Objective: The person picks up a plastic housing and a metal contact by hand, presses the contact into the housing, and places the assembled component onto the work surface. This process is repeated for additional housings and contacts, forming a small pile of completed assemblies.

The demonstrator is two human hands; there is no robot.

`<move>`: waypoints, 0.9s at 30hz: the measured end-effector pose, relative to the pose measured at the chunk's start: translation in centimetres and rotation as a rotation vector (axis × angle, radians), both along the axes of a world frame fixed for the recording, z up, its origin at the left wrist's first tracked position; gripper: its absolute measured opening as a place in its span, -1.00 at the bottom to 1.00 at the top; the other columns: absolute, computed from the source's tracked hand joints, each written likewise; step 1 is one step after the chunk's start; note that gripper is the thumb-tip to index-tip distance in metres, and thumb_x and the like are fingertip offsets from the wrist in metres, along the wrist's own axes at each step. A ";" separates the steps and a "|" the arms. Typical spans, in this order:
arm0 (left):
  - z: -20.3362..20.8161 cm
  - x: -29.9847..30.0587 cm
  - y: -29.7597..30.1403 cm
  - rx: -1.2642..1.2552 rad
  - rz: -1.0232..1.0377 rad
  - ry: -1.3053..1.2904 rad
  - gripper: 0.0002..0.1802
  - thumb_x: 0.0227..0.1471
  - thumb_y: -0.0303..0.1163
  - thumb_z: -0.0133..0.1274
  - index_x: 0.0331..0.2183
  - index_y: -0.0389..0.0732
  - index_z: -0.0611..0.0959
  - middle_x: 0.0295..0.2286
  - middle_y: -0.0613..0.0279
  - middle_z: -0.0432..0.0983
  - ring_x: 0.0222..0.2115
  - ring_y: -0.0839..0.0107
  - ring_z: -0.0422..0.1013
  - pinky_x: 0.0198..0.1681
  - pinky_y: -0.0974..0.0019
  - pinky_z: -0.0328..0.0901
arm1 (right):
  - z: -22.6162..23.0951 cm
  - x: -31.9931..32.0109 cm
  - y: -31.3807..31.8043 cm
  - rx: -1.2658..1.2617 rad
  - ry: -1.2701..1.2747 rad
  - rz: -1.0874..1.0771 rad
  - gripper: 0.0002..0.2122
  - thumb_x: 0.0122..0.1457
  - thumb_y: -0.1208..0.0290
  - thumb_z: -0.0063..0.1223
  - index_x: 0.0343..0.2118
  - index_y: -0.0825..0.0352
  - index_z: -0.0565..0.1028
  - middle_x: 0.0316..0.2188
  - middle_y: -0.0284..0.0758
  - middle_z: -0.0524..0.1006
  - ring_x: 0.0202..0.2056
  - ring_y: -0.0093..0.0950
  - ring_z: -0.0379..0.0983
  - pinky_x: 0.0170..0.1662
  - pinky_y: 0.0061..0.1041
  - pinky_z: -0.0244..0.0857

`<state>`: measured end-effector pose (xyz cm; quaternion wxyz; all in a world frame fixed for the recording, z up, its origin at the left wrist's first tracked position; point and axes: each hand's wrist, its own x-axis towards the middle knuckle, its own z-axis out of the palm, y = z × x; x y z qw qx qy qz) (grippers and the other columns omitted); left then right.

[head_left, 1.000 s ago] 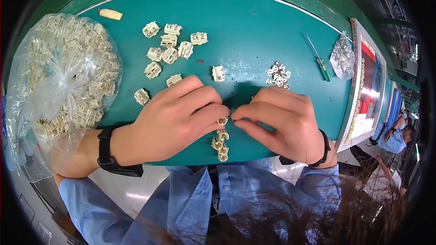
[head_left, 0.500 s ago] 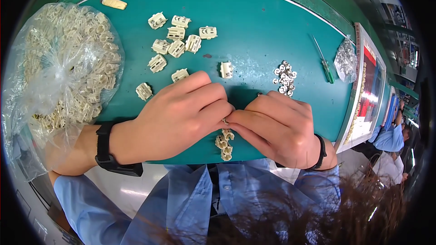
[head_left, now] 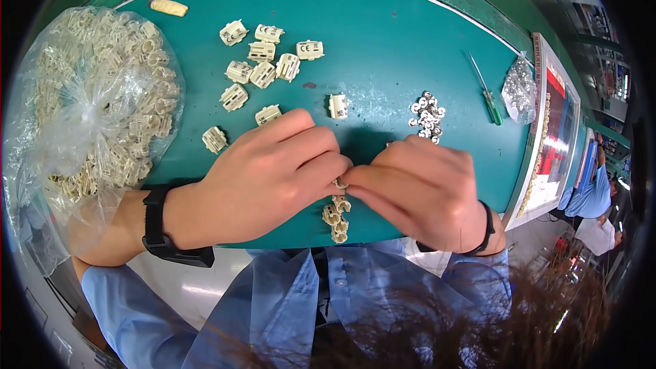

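My left hand (head_left: 277,167) is closed, its thumb and fingertips pinching a small cream plastic part (head_left: 340,183). Only a sliver of that part shows between the fingers. My right hand (head_left: 425,188) is closed too, with thumb and index finger meeting the same part from the other side. Just below the fingertips, a few small cream plastic pieces (head_left: 335,217) lie near the table's front edge. Beyond my hands stands a single cream plastic housing (head_left: 338,106), and another housing (head_left: 268,115) is partly covered by my left knuckles.
A clear bag (head_left: 96,106) full of cream parts sits at left. Several cream housings (head_left: 262,74) lie at centre-left. Small metal pieces (head_left: 428,116), a green-handled screwdriver (head_left: 490,104), a bag of metal bits (head_left: 519,92) and a white-framed panel (head_left: 555,137) are at right.
My right hand has rolled slightly while its fingertips stay at the part. My left hand has hardly moved. In the background at right, a person has shifted.
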<state>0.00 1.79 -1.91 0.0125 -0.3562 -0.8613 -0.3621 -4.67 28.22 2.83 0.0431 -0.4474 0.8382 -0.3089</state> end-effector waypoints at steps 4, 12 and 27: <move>-0.1 0.2 -0.6 0.020 -0.036 -0.021 -0.57 -0.04 -0.44 0.55 -0.07 -0.22 0.85 -0.22 0.29 0.65 -0.25 0.22 0.50 -0.16 0.22 0.47 | 0.1 -2.0 2.2 0.015 -0.045 -0.130 -0.80 0.06 0.55 0.59 -0.23 0.28 0.81 -0.39 -0.32 0.66 -0.43 -0.37 0.57 -0.38 -0.38 0.45; 0.6 -0.2 -1.0 -0.059 -0.106 0.099 -0.45 -0.03 -0.47 0.48 0.07 -0.20 0.86 -0.11 0.29 0.67 -0.19 0.18 0.50 -0.14 0.18 0.49 | -0.3 -1.6 2.2 0.147 -0.055 -0.192 -0.76 0.06 0.52 0.59 -0.20 0.22 0.79 -0.41 -0.36 0.62 -0.40 -0.36 0.60 -0.34 -0.34 0.48; 0.2 -1.5 -0.3 -0.114 0.164 0.255 -0.54 -0.06 -0.37 0.53 -0.06 -0.15 0.84 -0.08 0.29 0.68 -0.13 0.15 0.52 -0.09 0.14 0.49 | -0.8 -0.9 1.7 0.182 -0.006 -0.166 -0.80 0.10 0.47 0.58 -0.21 0.19 0.77 -0.41 -0.41 0.60 -0.38 -0.36 0.62 -0.35 -0.29 0.48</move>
